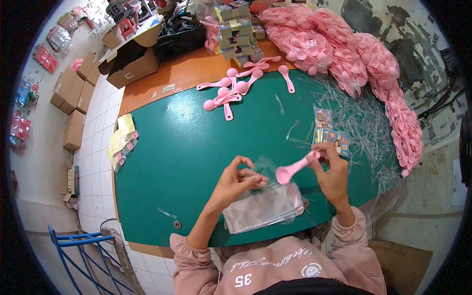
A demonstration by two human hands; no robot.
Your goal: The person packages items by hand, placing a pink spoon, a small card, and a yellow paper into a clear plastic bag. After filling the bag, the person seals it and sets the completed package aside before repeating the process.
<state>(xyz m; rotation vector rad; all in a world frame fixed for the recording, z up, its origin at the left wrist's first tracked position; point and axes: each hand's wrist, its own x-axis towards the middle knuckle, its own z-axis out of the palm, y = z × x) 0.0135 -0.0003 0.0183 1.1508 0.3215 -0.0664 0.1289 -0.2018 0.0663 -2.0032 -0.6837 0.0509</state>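
My right hand (334, 173) pinches a pink measuring spoon (293, 170) by its handle end, its bowl pointing left toward my other hand. My left hand (238, 181) is closed with fingertips on a clear plastic bag (266, 167), which stands up slightly from the table. Below both hands lies a stack of clear plastic bags (263, 210) near the table's front edge. Just beyond my right hand are small printed cards (323, 117) in blue and orange. More pink spoons (229, 93) lie loosely piled at the far side of the green table top (182, 147).
Large clear sacks of pink spoons (339, 51) line the back right edge. Loose clear plastic strips (359, 118) litter the right side. Stacked card bundles (236, 32) and a cardboard box (132, 66) stand at the back. Packed spoons with yellow cards (122, 140) lie at left.
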